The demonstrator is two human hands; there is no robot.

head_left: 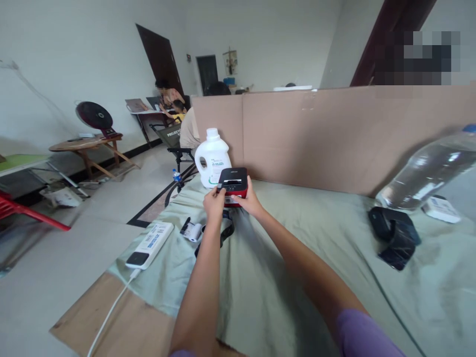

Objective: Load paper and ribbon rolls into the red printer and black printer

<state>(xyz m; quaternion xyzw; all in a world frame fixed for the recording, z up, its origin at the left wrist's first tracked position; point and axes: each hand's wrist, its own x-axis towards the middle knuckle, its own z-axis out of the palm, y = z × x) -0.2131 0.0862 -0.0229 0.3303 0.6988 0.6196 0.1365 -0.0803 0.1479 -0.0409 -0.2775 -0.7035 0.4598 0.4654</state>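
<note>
Left to right, with the red-and-black label printer [233,185] as landmark. Far left of the printer, a white power strip [149,245] lies at the cloth's edge, its cord trailing off the table [122,322], probably so the plug stays within reach. Nearer the printer, below and left of it, lies a small roll of label paper [192,231]. Just behind the printer and to its left stands a white detergent bottle [212,158], upright against the cardboard partition [334,134]. My left hand [214,202] is curled closed on the printer's left front corner; my right hand [250,202] cups its right side, fingers bent around the casing. I judge this two-sided grip steadies the unit on the green cloth [297,238]. Well right of the printer lies a black device [394,237], and beyond it a clear water bottle [427,171] tilted on its side.
</note>
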